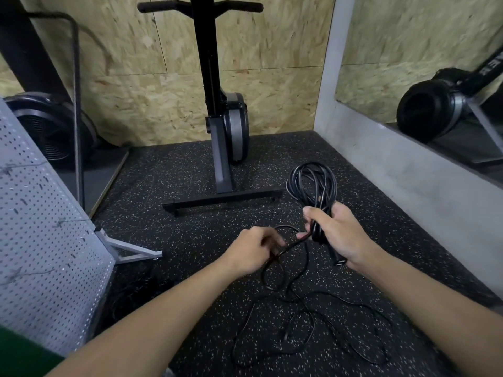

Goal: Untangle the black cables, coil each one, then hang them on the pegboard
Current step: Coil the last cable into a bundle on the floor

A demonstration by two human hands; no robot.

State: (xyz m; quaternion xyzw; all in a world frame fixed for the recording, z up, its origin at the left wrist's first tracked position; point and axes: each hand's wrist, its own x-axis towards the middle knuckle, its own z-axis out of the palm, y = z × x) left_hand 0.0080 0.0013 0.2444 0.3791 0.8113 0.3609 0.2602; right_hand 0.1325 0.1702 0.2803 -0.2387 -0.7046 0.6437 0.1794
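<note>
Right hand: my right hand [337, 235] is just right of the tall black exercise machine [226, 131] and a bit nearer to me. Its fingers are curled tight round the round coil of thick black cable [313, 183].
Coil: the loops stick up above my fist, next to the right end of the machine's flat foot bar. A short black plug end [339, 261] pokes out under my hand.
Left hand: my left hand [253, 251] is in front of the machine's foot bar, on my side of it. Its fingers pinch one thin strand that runs across to my right hand.
Loose cable: the messy loose black cable [313, 336] lies flat on the black speckled rubber floor [163, 186], much nearer to me than the machine.
Pegboard: the grey metal pegboard with many small holes [40, 240] leans to the left of the machine.
</note>
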